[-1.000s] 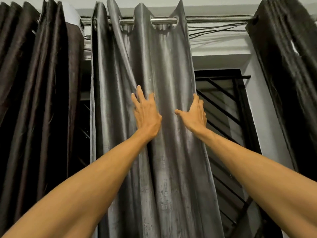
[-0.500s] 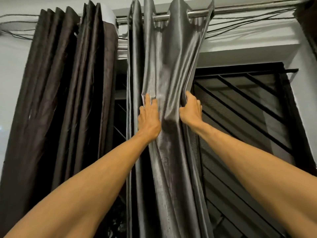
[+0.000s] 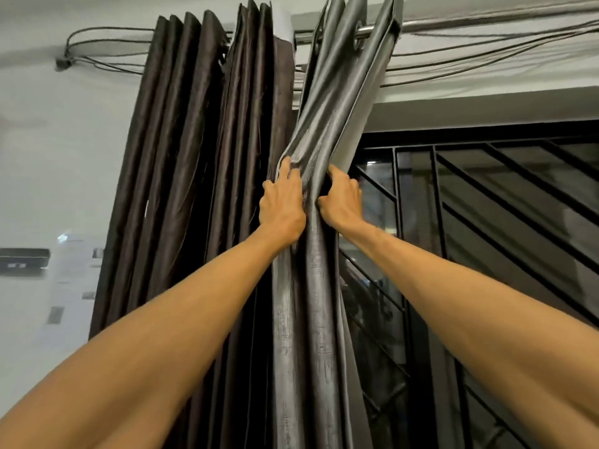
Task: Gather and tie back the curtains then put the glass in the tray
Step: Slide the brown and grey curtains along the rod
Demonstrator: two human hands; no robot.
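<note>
The step in hand was, in my judgement, the gathering of the grey curtain into one narrow bundle beside the dark curtain. To do it well, both hands should press the folds together evenly and slide them along the rod toward the dark curtain, so that no loose fold escapes on the window side. A hard pull downward could strain the rings on the rod. The bundle should be tight before any tie goes round it. No tie-back was visible.

The left hand gripped the left side of the bundle, its fingers curled and dug into the cloth. The right hand gripped the right side at nearly the same height. Its fingers were wrapped round the edge toward the back, and its thumb seemed to press on the front. Only a narrow strip of cloth lay between the two hands.

The grey curtain hung from the rod, just beside the dark curtain and at the left edge of the window grille. The glass and the tray were not in view.
</note>
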